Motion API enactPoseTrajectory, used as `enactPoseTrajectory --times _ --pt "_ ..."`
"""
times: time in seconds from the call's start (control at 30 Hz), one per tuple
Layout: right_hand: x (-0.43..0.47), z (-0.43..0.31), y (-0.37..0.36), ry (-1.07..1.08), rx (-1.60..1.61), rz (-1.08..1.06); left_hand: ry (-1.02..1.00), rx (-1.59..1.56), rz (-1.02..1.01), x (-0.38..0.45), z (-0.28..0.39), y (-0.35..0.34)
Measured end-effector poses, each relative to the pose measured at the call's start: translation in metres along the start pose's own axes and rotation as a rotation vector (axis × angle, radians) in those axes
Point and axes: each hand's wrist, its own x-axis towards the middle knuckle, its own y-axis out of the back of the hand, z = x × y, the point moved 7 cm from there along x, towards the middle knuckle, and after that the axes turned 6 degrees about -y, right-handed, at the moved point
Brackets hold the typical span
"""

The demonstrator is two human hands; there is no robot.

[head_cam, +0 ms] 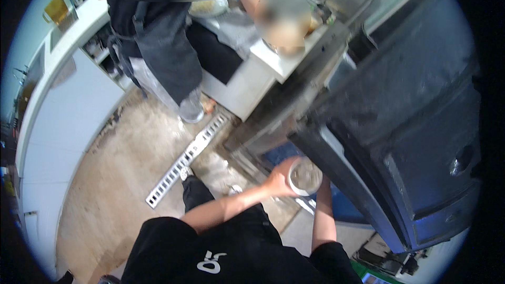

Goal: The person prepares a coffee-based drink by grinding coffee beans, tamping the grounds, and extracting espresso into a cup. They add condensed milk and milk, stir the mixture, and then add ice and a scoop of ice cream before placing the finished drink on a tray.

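My left hand (280,175) is closed around a round, light-rimmed clear cup (305,176), held in front of my body. The cup looks translucent, and its contents cannot be told. My right forearm reaches up behind the cup, toward the dark lifted lid or door (378,126) of a large appliance; my right hand (324,185) is mostly hidden by the cup and the dark panel, so its grip does not show. Blue surfaces (347,205) show beneath the panel's edge.
A co-worker in a dark apron (169,51) stands at a white counter (246,86) with food on it. A slotted metal drain grate (185,159) crosses the wet floor. A curved white counter (71,114) runs along the left. Stainless steel equipment stands at the upper right.
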Motion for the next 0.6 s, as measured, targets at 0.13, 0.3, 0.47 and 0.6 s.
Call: enactPoseTrajectory --times 0.13,0.3,0.47,0.6 --pt "-0.042 0.047 -0.053 -0.114 -0.117 -0.024 0.013 -0.129 -0.149 -0.029 0.049 0.053" --pt "-0.069 0.120 -0.147 -0.259 -0.188 -0.110 0.052 -0.127 -0.130 -0.033 0.102 0.163" --pt "-0.033 0.172 -0.260 -0.266 -0.215 -0.249 -0.078 0.164 0.094 0.000 0.125 0.258" --pt "0.013 0.153 -0.316 -0.135 -0.269 -0.237 -0.091 -0.028 0.102 0.048 0.115 0.298"
